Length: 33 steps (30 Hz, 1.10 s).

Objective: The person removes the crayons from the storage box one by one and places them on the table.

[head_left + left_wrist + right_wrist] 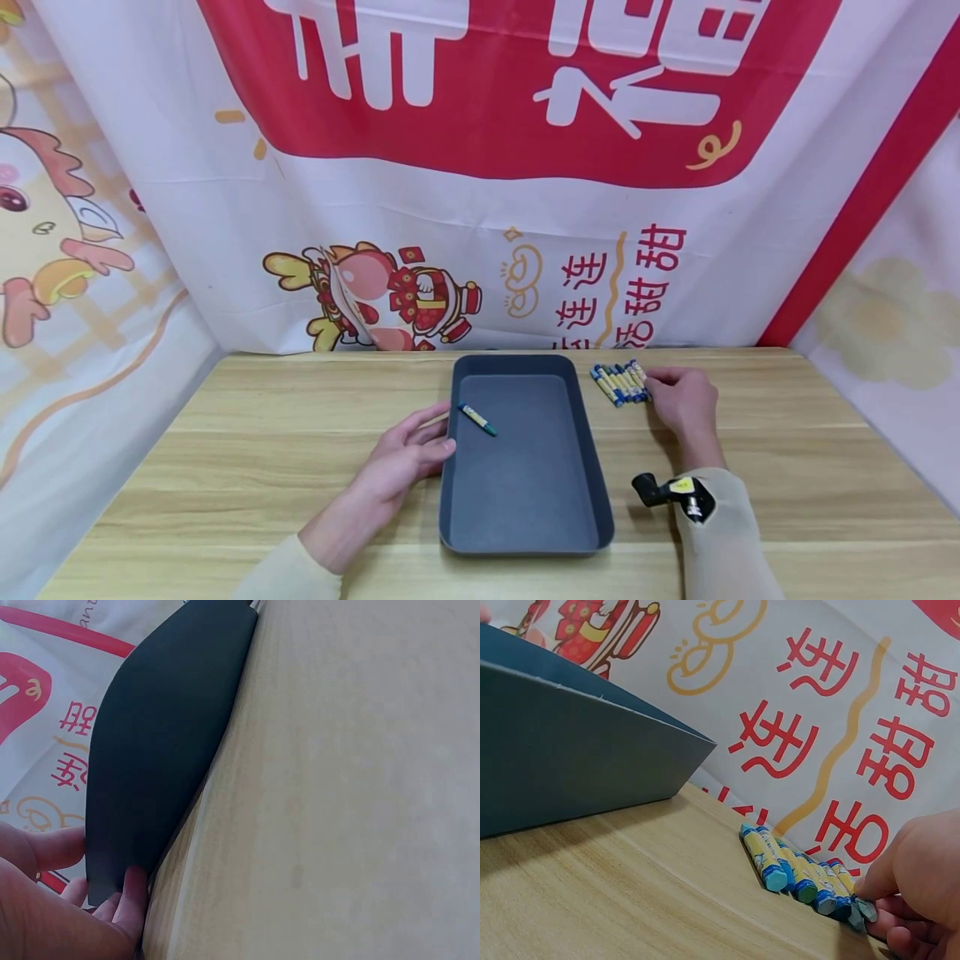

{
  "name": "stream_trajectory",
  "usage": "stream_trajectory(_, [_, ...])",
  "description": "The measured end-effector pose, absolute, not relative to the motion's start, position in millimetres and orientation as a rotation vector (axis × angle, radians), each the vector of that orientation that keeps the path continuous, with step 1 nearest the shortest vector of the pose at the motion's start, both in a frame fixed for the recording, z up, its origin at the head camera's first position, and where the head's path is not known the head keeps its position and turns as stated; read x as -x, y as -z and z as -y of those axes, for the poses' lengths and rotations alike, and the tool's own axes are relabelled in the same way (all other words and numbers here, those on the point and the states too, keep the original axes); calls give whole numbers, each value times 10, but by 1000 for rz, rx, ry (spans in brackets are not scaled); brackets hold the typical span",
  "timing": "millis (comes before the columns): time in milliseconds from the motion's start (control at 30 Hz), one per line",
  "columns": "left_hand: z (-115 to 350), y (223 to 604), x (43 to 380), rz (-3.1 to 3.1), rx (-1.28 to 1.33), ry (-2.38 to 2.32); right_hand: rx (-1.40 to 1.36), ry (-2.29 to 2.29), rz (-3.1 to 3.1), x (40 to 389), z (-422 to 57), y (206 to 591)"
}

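A dark grey rectangular tray (525,533) lies on the table, with one paper-wrapped crayon (477,419) inside near its left wall. At that wall my left hand (408,454) holds the tray, its thumb and fingers at the rim and outer side. Right of the tray, several crayons (617,383) lie side by side in a row, with yellow wrappers and blue and green ends. My right hand (684,404) pinches the crayon at the right end of the row between thumb and fingers. In the right wrist view, the fingers partly hide that crayon (865,909).
The wooden table (247,467) reaches back to a printed cloth (420,192) hanging behind it. More cloth hangs at both sides. A black camera mount (671,492) is fixed on the right sleeve.
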<state>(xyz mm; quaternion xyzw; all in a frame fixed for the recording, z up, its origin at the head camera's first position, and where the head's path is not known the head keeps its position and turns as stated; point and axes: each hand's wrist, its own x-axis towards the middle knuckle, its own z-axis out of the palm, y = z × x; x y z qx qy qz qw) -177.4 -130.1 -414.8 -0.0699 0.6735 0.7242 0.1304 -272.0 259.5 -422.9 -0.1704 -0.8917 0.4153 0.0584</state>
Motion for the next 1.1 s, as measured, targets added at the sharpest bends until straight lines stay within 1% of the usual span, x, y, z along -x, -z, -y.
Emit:
stream_trajectory(867, [1298,4128,1771,-1954,214,-2095,496,-1177,2730,2717,-2569,4251])
stream_trajectory(1100, [1299,4130,1773,-1957,211,-2095,541,-1251,2697,2721,-2548,4213])
